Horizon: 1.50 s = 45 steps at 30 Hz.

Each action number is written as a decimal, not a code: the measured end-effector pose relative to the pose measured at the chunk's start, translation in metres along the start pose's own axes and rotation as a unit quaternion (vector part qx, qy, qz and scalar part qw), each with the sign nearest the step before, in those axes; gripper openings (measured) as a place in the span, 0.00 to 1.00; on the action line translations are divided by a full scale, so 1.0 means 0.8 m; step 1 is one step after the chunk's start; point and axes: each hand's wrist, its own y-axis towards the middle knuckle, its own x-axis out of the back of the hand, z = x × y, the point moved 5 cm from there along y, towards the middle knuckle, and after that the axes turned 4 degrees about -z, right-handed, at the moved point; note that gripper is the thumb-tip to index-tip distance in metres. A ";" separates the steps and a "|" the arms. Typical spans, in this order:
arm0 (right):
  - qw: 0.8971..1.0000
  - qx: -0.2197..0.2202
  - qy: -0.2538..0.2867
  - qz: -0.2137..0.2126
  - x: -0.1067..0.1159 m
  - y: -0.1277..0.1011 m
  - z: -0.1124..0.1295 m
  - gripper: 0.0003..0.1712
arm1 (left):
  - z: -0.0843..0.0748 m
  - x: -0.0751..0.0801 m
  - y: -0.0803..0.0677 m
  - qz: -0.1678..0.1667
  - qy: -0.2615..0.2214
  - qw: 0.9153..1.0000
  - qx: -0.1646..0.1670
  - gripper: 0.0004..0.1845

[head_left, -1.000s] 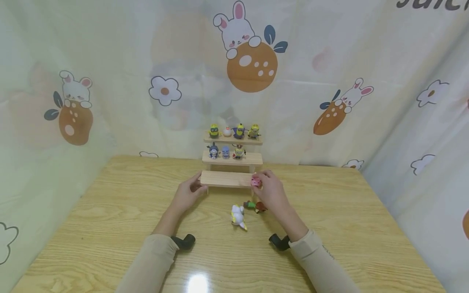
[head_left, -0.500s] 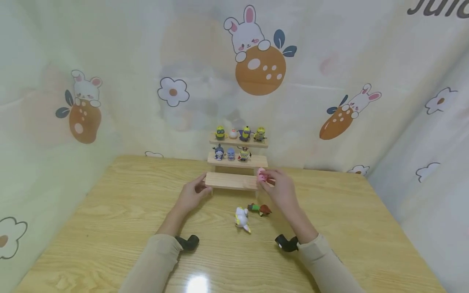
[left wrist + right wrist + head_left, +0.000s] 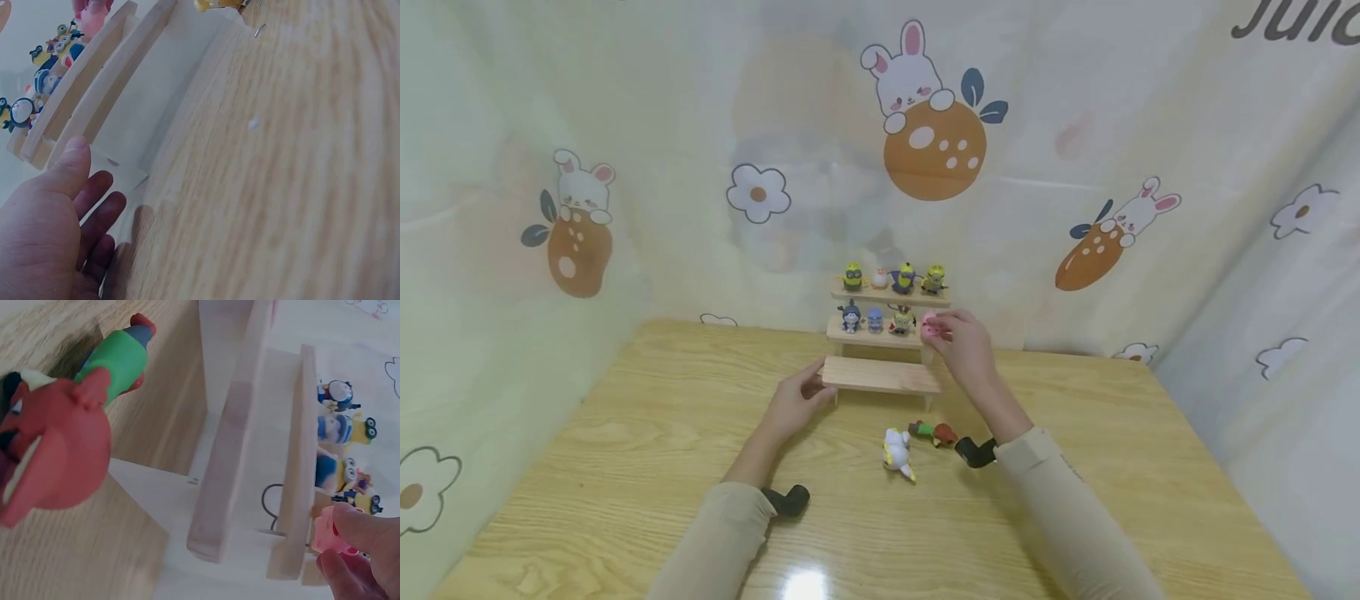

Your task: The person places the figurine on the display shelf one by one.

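Observation:
A wooden three-tier display stand (image 3: pixel 880 375) stands at the back of the table. My left hand (image 3: pixel 793 406) grips the left end of its lowest tier, thumb against the edge (image 3: pixel 76 142) in the left wrist view. My right hand (image 3: pixel 966 346) pinches a small pink figurine (image 3: pixel 331 534) at the right end of the middle tier; whether its base rests on the wood, I cannot tell. Left of it on that tier stand a crowned figurine (image 3: pixel 902 321), a light-blue one (image 3: pixel 875 320) and a dark-blue one (image 3: pixel 850 317).
Several figurines, mostly yellow (image 3: pixel 904 278), line the top tier. In front of the stand, a white and yellow figurine (image 3: pixel 897 452) and a red-and-green one (image 3: pixel 934 432) lie on the wooden table (image 3: pixel 647 467). A printed curtain (image 3: pixel 820 100) hangs close behind.
My right hand has carried the pink figurine from the right end of the lowest tier up and back to the middle tier. The left hand keeps its place on the stand.

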 end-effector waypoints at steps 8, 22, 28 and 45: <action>1.000 -0.004 -0.007 0.006 -0.011 0.004 -0.006 0.16 | -0.003 -0.001 -0.002 -0.001 -0.006 1.000 0.000 0.35; 1.000 0.002 -0.015 0.001 -0.010 0.005 -0.006 0.15 | -0.001 -0.002 -0.001 0.004 -0.003 1.000 -0.014 0.35; 1.000 0.004 -0.018 0.001 -0.011 0.004 -0.008 0.14 | -0.001 -0.001 -0.001 0.007 -0.003 1.000 -0.008 0.35; 1.000 -0.008 0.001 -0.018 0.018 -0.027 0.007 0.21 | -0.001 -0.001 -0.001 0.003 -0.001 1.000 -0.011 0.35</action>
